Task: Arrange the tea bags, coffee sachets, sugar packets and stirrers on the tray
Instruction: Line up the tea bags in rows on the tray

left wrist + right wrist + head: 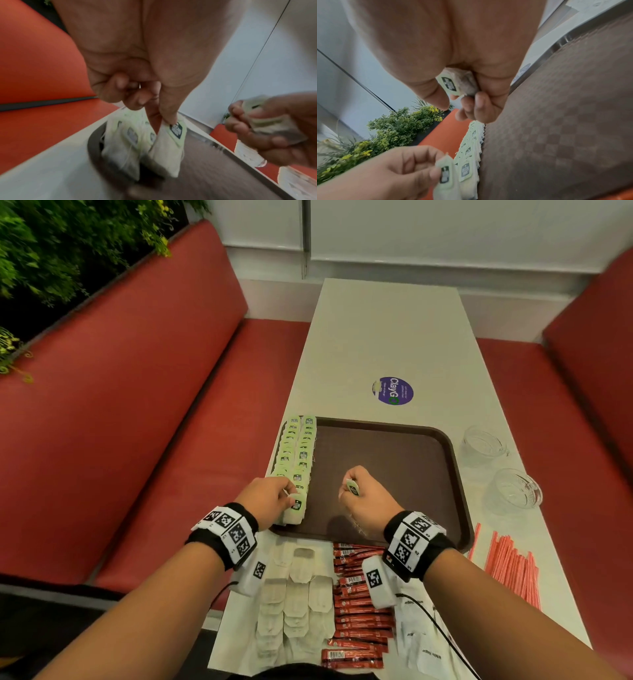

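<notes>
A dark brown tray (404, 446) lies on the table with two rows of green-tagged tea bags (298, 450) along its left edge. My left hand (270, 498) pinches one tea bag (169, 146) by its top at the near end of those rows, the bag hanging just over the tray (214, 169). My right hand (363, 494) hovers over the middle of the tray, its fingers curled round a small bunch of tea bags (458, 82). More tea bags (294, 601), red coffee sachets (359, 611), white sugar packets (421, 631) and red stirrers (510, 563) lie on the table nearer me.
Two empty glass cups (483, 443) (513, 491) stand right of the tray. A purple round sticker (393, 391) marks the table beyond it. Red bench seats (137, 392) flank the narrow table, and green plants (51, 244) sit behind the left bench.
</notes>
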